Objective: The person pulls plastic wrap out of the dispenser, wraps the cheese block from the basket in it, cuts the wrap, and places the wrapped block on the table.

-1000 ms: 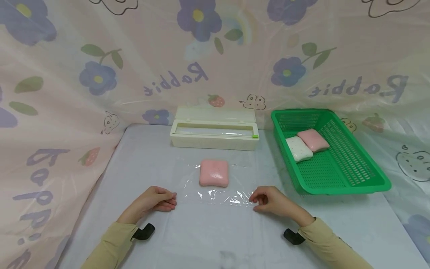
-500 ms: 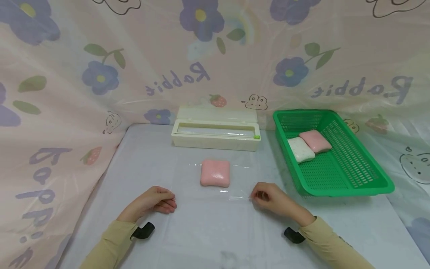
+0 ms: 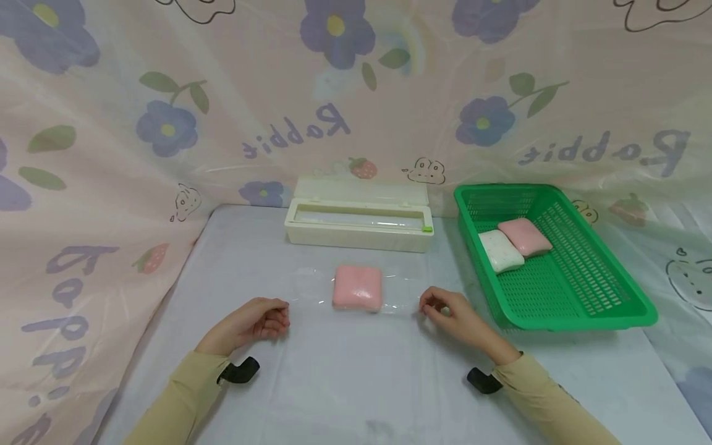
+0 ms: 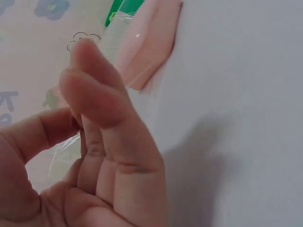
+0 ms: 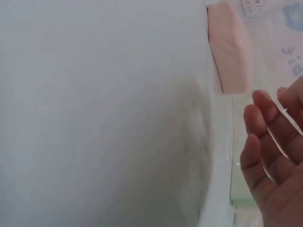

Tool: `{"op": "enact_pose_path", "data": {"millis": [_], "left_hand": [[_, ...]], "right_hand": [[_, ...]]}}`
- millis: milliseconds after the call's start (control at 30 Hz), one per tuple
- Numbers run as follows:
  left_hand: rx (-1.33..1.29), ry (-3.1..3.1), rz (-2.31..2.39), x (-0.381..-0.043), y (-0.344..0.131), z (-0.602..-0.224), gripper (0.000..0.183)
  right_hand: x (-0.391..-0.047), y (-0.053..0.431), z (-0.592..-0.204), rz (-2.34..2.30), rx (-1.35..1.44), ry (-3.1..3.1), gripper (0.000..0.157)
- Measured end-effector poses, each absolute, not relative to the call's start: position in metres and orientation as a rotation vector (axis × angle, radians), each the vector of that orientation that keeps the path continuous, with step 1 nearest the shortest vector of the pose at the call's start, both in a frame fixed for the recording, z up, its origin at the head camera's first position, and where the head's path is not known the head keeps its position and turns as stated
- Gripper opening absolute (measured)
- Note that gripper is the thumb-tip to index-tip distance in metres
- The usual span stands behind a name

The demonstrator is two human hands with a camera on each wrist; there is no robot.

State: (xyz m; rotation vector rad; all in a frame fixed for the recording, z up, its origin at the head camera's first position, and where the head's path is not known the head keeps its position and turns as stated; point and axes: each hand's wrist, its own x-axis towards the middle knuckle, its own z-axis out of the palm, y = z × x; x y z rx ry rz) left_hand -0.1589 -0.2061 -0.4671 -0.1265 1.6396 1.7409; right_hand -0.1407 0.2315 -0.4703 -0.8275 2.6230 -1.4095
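Note:
A pink soap bar (image 3: pixel 357 288) lies in the middle of the table on a sheet of clear cling film (image 3: pixel 311 285). My left hand (image 3: pixel 251 323) pinches the film's near left corner between thumb and forefinger, its other fingers loosely curled. On the opposite side, my right hand (image 3: pixel 457 317) pinches the near right corner. The film's near edge is raised and drawn toward the soap's front side. In the left wrist view, film (image 4: pixel 62 147) shows behind the thumb. Part of the right thumb and forefinger is cut off in the right wrist view.
Behind the soap stands a cream film dispenser box (image 3: pixel 358 238) with its lid up and a green slider (image 3: pixel 427 228). A green basket (image 3: pixel 578 322) at right holds a white soap bar (image 3: pixel 500 250) and another pink one (image 3: pixel 525 236). A printed curtain (image 3: pixel 222 74) backs the table.
Both hands have moved away from the body, bringing the film's near edge up and toward the soap. The right thumb and forefinger have closed on the film. The soap stays in place.

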Motion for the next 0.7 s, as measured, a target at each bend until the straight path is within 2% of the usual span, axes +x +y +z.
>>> {"op": "enact_pose_path", "data": {"millis": [333, 567, 700], "left_hand": [[-0.201, 1.25, 2.012, -0.171, -0.203, -0.463, 0.026], [-0.41, 1.01, 2.228, -0.173, -0.194, -0.464, 0.018], [-0.571, 0.796, 2.364, -0.173, -0.188, -0.466, 0.011]], "right_hand": [[-0.157, 0.225, -0.469, -1.566, -0.713, 2.568, 0.007], [-0.158, 0.217, -0.452, -1.625, -0.489, 2.503, 0.007], [-0.163, 0.216, -0.46, -1.6, -0.414, 2.517, 0.006]]}}
